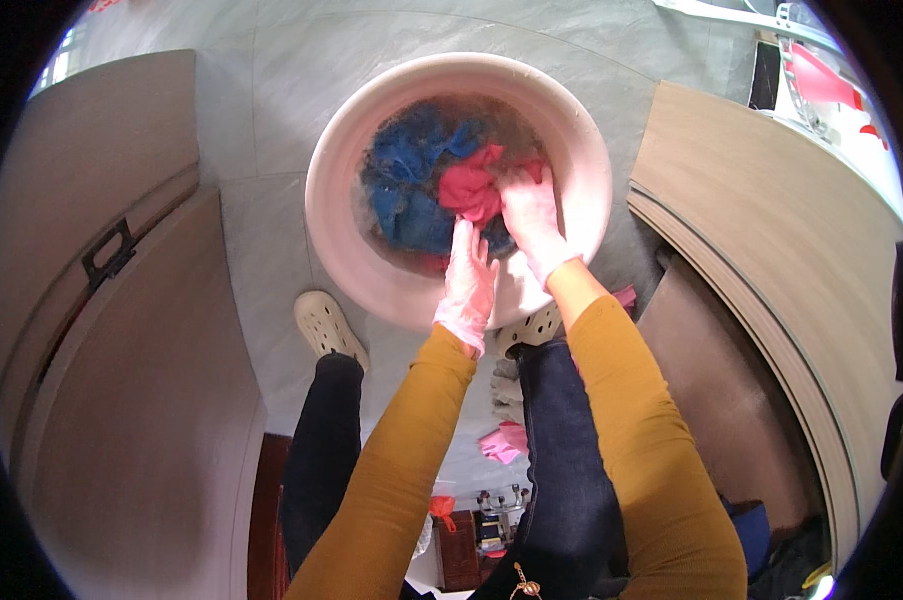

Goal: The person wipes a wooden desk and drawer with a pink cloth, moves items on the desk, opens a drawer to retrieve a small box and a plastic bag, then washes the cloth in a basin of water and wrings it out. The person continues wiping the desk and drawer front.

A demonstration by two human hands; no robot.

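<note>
From my remote seat I watched through the head camera as the red cloth (469, 190) lay bunched in a round, pale pink basin (333, 190), right of the middle of the murky water (511, 118). The right hand (528, 212), in a thin see-through glove, had its fingers closed on the right side of that cloth, folds of it showing on both sides of them. The left hand (468, 278), gloved the same way, reached over the near rim with its fingers fairly straight and their tips at the cloth's lower edge; I couldn't tell whether they pinched it. A blue cloth (411, 215) filled much of the basin's left side, partly under water, and just beside the red one. The basin stood on grey floor tiles (256, 130), with a cream clog (326, 325) near its lower left and another (531, 327) at its lower edge. Farther back, between the legs, I saw a pink piece of cloth (505, 442) on the floor. Wooden panels flanked me left (121, 400) and right (771, 190).
</note>
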